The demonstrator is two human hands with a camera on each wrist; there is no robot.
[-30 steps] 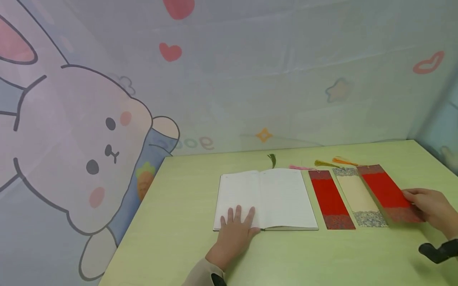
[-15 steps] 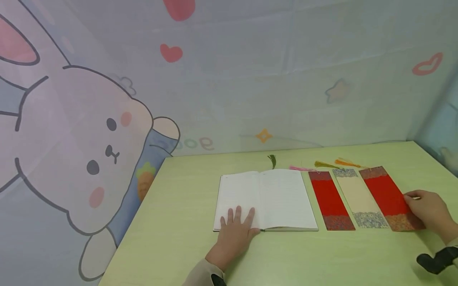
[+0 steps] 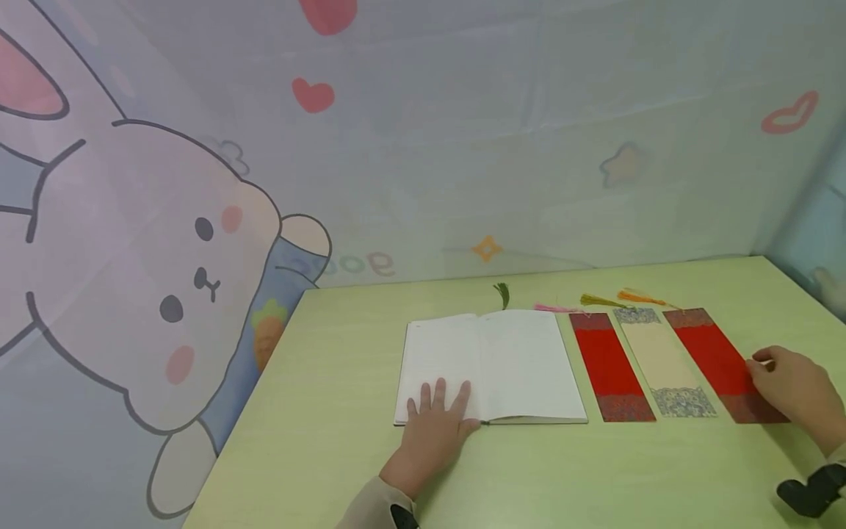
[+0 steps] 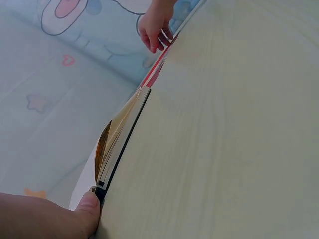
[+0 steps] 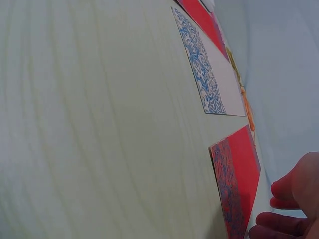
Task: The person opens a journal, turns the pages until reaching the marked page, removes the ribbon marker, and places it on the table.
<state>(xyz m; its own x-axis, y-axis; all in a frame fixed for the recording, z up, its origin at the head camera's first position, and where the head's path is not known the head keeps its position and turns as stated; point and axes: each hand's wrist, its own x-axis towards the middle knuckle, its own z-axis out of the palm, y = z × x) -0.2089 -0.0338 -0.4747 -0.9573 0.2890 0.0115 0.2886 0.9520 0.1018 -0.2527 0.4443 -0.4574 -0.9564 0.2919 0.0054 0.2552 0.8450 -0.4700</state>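
An open notebook (image 3: 529,367) with lined white pages lies on the table. My left hand (image 3: 432,433) rests on the lower part of its left page with fingers spread; its thumb (image 4: 88,211) shows at the notebook's lower edge in the left wrist view. To the right lie three tasselled bookmarks: a red one (image 3: 604,360), a cream one with blue-patterned ends (image 3: 661,356), and another red one (image 3: 710,353) lying flat. Beside this last bookmark's right edge is my right hand (image 3: 796,389), fingers loosely bent. In the right wrist view, its thumb and fingers hold nothing.
Pink (image 3: 554,310), olive (image 3: 600,301) and orange tassels (image 3: 641,297) trail behind the bookmarks. A dark green tassel (image 3: 504,295) lies behind the notebook. The pale green table (image 3: 317,411) meets a printed cloth backdrop (image 3: 423,147) at its back edge.
The right-hand red bookmark, earlier raised and tilted in my right hand, now lies flat beside the cream one. My right hand has let go of it. The left hand stays put.
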